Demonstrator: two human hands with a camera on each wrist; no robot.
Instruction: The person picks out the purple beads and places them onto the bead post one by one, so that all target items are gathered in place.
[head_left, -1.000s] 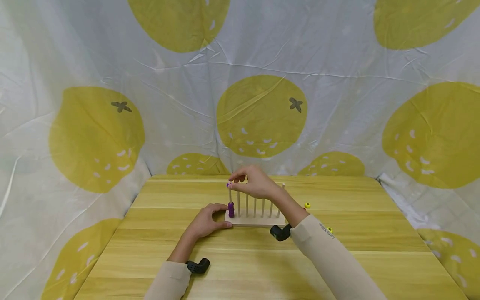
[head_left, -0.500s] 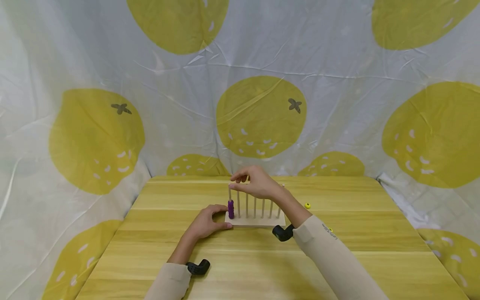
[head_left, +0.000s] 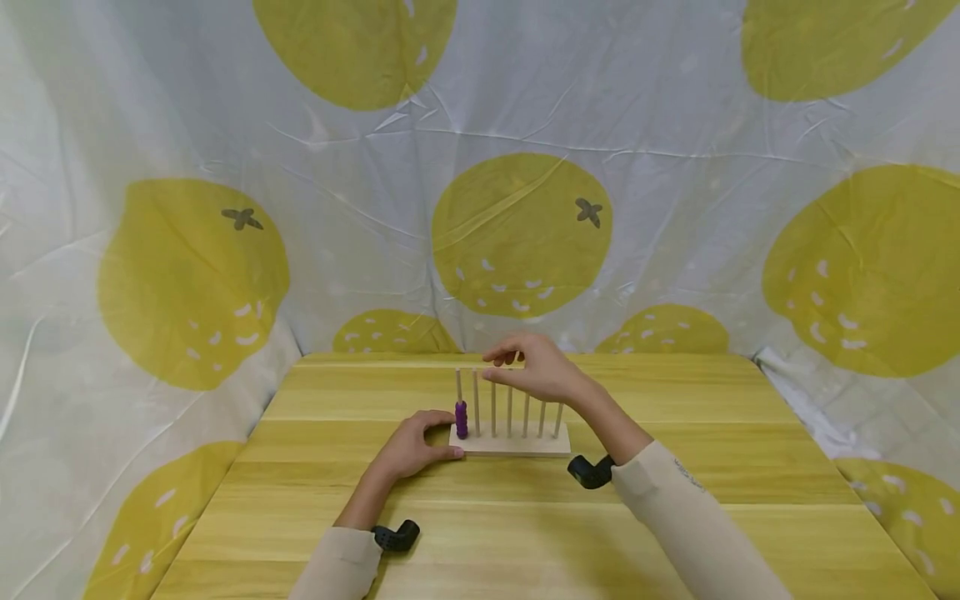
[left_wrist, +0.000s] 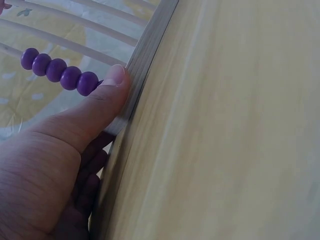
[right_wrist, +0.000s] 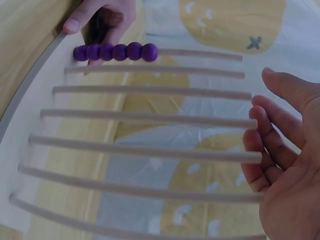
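A pale wooden peg stand with a row of upright dowels stands on the table. Its leftmost dowel carries a stack of several purple beads; the other dowels are bare. My left hand grips the left end of the base, thumb at the front and fingers behind. Over the dowel tops hovers my right hand, its fingers loosely bent. The right wrist view shows nothing held between its thumb and fingers, which are beside the dowel ends.
The wooden table reaches back to a hanging cloth printed with big yellow fruit. Black wrist cameras sit on both wrists, the right one close to the stand's front right corner.
My right hand has let a purple bead go onto the leftmost dowel, then moved right, away from that dowel. The yellow beads at right are now hidden behind the right arm. The left hand stays put.
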